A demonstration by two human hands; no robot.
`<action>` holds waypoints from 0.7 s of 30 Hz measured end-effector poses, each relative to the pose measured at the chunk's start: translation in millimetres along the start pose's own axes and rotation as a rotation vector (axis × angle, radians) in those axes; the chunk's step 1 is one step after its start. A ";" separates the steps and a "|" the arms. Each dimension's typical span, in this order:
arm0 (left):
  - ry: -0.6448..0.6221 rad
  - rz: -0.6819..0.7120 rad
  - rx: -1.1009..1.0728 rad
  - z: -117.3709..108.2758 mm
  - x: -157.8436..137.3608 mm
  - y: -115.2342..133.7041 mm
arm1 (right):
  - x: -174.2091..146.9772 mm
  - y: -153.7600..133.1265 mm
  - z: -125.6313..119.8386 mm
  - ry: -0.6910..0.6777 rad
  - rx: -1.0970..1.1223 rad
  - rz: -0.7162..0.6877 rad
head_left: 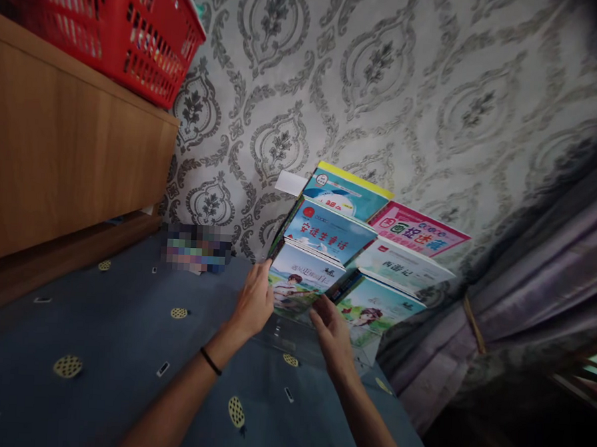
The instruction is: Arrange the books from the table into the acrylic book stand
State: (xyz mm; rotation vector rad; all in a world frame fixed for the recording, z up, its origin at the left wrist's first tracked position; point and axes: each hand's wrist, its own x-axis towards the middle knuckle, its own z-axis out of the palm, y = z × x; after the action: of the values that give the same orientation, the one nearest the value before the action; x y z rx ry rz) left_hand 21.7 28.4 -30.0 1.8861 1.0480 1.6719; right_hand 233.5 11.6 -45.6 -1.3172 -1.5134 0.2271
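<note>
A clear stand (293,333) holds picture books in two columns of stepped rows, leaning back near the wall. In the front left row is a book with a pale sky and a child on its cover (300,277). My left hand (255,300) grips this book's left edge, its fingers partly hidden behind. At the lower right corner of the same book, my right hand (332,328) is closed with fingers curled. Behind it stand a blue book with red lettering (328,232) and a yellow-topped book (350,189). The right column has a green-toned book (379,304), a pale book (401,265) and a pink book (423,230).
Under the stand spreads a dark blue cloth (122,348) with pineapple prints. A wooden cabinet (73,138) on the left carries a red plastic basket (152,42). A blurred-out pile (197,248) lies by the patterned wall (386,75). A tied curtain (524,302) hangs on the right.
</note>
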 end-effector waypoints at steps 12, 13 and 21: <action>0.000 -0.015 -0.028 -4.9 2.7 2.4 | -3.1 -5.3 1.1 -0.042 0.094 0.071; -0.002 -0.011 -0.036 -5.6 3.5 2.5 | -3.1 -5.3 0.9 -0.040 0.096 0.069; -0.058 -0.042 -0.141 -10.1 10.6 0.7 | -5.0 -2.0 5.0 0.017 0.116 0.049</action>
State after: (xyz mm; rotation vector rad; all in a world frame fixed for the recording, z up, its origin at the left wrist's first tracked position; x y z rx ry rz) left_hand 12.1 34.2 -20.5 1.7992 0.9163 1.6132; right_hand 227.4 9.2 -49.0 -1.2615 -1.4336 0.3296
